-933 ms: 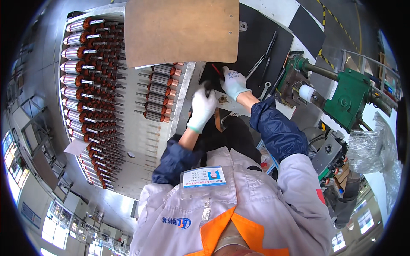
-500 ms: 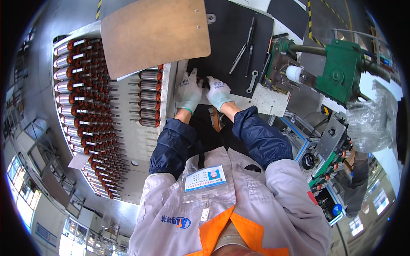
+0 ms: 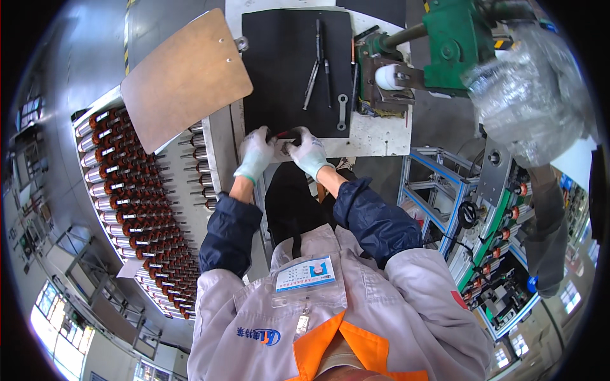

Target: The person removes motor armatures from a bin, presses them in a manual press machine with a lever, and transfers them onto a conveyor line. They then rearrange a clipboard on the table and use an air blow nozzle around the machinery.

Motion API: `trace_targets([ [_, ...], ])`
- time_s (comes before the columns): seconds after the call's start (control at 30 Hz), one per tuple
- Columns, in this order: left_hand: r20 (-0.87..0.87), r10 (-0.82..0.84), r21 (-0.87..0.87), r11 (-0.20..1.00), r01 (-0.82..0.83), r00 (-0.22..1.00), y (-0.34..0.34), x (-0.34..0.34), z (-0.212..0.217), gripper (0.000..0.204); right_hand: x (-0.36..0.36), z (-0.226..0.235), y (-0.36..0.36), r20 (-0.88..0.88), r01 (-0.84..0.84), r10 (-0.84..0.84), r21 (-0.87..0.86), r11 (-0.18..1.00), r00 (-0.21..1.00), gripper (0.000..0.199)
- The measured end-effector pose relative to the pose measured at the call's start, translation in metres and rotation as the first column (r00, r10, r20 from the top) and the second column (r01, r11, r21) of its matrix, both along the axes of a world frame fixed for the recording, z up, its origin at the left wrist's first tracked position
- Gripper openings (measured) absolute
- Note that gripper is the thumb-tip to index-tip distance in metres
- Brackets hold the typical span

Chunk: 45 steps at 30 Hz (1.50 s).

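Note:
My left hand (image 3: pixel 256 154), in a white and pale green glove, is at the front edge of the worktable with its fingers curled inward. Facing it, my right hand (image 3: pixel 309 153) wears a matching glove, its fingers bent and pressed together. A small dark thing with a reddish part (image 3: pixel 281 134) shows between the fingertips of both hands; its kind is too hidden to name. Both hands are by the near edge of a black mat (image 3: pixel 279 76). On that mat, beyond my right hand, lie several slim pen-like tools (image 3: pixel 316 70) and a flat grey wrench (image 3: pixel 342 113).
A brown clipboard (image 3: pixel 187 79) overlaps a rack on the left with rows of motor rotors (image 3: pixel 121 187). A green hand press (image 3: pixel 448 47) with a white cylindrical piece (image 3: pixel 387 77) stands at the right. Clear plastic wrap (image 3: pixel 527 89) hangs beyond it; a metal frame (image 3: pixel 438 171) is below.
The view has shifted, so the table sits higher and further left. My left fingers, partly stretched before, are now curled in, and both hands are nearer the mat's front edge.

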<state>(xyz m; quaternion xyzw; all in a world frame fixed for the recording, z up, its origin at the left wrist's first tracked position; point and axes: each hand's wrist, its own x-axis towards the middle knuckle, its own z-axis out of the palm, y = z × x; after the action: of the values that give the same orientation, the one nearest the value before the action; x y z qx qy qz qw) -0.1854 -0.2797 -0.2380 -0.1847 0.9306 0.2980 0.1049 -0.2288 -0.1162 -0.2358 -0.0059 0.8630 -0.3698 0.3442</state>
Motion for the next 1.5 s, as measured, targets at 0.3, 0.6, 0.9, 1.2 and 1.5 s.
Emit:
trace_targets([
  [0.3,0.118,-0.223,0.509,0.850,0.134,0.968,0.114,0.011,0.083,0.022,-0.001,0.074,0.154,0.381,0.011,0.096,-0.270,0.963,0.920,0.028],
  [0.6,0.047,-0.385,0.600,0.748,0.282,0.922,0.228,-0.001,0.059,0.019,0.114,0.100,0.336,0.301,0.697,-0.641,-0.133,0.705,0.706,0.030],
  [0.9,0.379,-0.589,0.536,0.768,0.350,0.713,0.263,-0.026,0.005,0.017,0.351,0.071,0.450,0.385,0.821,-0.790,-0.125,-0.556,-0.477,0.029],
  [1.2,0.515,-0.542,0.362,0.840,0.405,0.664,0.350,-0.023,0.016,0.020,0.469,0.024,0.616,0.358,0.590,-0.589,-0.120,-0.798,-0.724,0.021],
  [1.5,0.508,-0.576,0.133,0.787,0.603,0.640,0.396,0.090,0.061,0.011,0.480,-0.145,0.777,0.660,0.232,-0.434,-0.375,-0.898,-0.613,0.017],
])
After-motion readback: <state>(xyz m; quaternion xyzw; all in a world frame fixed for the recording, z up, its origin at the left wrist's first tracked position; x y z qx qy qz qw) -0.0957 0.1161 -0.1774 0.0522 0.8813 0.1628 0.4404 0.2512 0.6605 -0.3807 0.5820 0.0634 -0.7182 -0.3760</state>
